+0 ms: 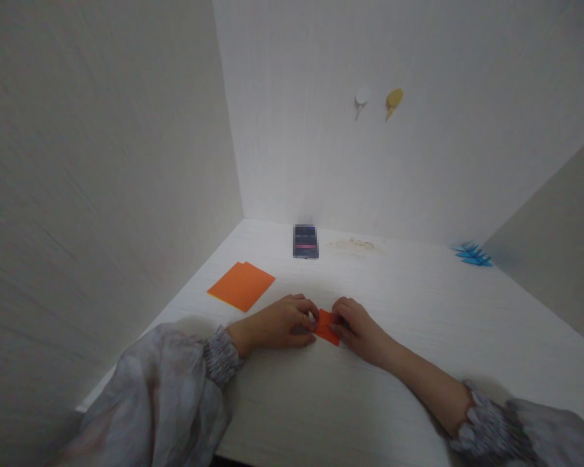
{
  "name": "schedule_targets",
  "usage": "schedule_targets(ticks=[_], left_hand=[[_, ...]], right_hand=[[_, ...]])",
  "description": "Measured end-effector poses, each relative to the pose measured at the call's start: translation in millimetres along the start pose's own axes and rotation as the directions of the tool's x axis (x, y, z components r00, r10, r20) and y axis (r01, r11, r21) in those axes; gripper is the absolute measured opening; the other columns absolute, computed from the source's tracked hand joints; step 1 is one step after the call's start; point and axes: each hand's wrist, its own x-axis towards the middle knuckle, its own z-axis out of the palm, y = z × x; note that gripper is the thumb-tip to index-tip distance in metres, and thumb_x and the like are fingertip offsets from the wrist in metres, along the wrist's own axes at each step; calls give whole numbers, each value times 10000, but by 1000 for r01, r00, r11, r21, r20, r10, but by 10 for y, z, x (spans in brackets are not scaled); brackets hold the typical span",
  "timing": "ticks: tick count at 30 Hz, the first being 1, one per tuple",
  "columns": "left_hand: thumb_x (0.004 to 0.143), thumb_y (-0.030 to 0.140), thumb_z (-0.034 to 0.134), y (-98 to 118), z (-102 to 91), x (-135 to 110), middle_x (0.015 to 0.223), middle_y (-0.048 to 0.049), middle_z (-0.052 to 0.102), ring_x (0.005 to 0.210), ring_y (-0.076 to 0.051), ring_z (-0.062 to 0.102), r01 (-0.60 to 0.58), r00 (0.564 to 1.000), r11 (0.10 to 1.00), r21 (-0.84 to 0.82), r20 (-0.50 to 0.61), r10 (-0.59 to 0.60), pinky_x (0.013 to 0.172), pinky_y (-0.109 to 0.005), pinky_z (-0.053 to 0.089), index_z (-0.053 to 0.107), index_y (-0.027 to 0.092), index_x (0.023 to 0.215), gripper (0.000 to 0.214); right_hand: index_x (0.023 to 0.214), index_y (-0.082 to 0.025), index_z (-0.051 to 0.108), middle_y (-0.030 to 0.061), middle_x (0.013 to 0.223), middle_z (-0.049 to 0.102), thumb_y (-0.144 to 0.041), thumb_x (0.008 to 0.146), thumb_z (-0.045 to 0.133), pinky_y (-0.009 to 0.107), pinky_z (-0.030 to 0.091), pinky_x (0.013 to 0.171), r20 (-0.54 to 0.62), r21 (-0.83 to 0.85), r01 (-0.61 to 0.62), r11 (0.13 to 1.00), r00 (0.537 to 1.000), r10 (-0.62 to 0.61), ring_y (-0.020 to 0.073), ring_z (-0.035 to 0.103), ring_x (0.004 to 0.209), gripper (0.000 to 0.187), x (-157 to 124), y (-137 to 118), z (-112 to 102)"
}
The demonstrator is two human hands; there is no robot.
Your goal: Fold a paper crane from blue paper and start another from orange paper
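Observation:
A small folded piece of orange paper [327,328] lies between my two hands, near the middle of the white tabletop. My left hand [292,321] pinches its left side with thumb and fingers, and a ring shows on one finger. On the opposite side my right hand [353,325] grips the paper's right edge, its fingertips curled over it. Parts of the folds are hidden under the fingers. Beyond my left hand rests a stack of flat orange paper sheets [242,285].
A dark phone-like object [305,242], blurred, lies against the back wall. Blue folded paper pieces [472,254] sit in the far right corner. On the back wall are a white hook [361,98] and a yellow hook [394,99]. Side walls enclose the table [399,285].

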Motion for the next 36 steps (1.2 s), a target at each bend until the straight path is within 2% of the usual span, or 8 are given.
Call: schedule_targets(ticks=[11,21,24,29,36], left_hand=[[732,176,548,-4,28,31,893,-43,578,819,-133,500,18,998,996,-85,-53,-23,778,-257,374,631,166,706,88],[690,141,567,-15,54,47,874,-31,589,806,-132,501,51,996,995,-84,-66,-57,760,-253,384,628,166,651,76],[669,136,578,4,76,70,845,-30,593,791,-134,511,116,988,987,-115,-89,-126,755,-258,391,616,156,599,83],[629,97,576,67,102,112,780,-30,588,722,-121,526,259,947,946,-196,-142,-289,688,-237,411,575,134,504,130],[682,169,574,41,103,83,814,-31,573,729,-112,525,264,946,926,-270,-114,-303,673,-221,409,591,133,558,130]], right_hand=[[698,-139,491,39,752,500,-112,711,471,272,326,665,37,-114,-84,990,995,88,154,423,723,36,22,-99,-2],[711,-133,491,54,767,506,-105,714,451,272,326,675,34,-174,-99,980,994,106,162,427,735,49,39,-127,32],[716,-133,495,59,771,508,-108,709,454,277,329,674,42,-185,-103,977,993,113,167,429,738,49,50,-139,28],[708,-137,494,63,764,510,-103,702,450,278,332,662,49,-189,-112,976,991,124,168,433,731,56,72,-176,10],[708,-134,492,69,779,514,-111,712,449,279,334,675,56,-189,-102,977,992,114,166,436,742,48,66,-186,13]])
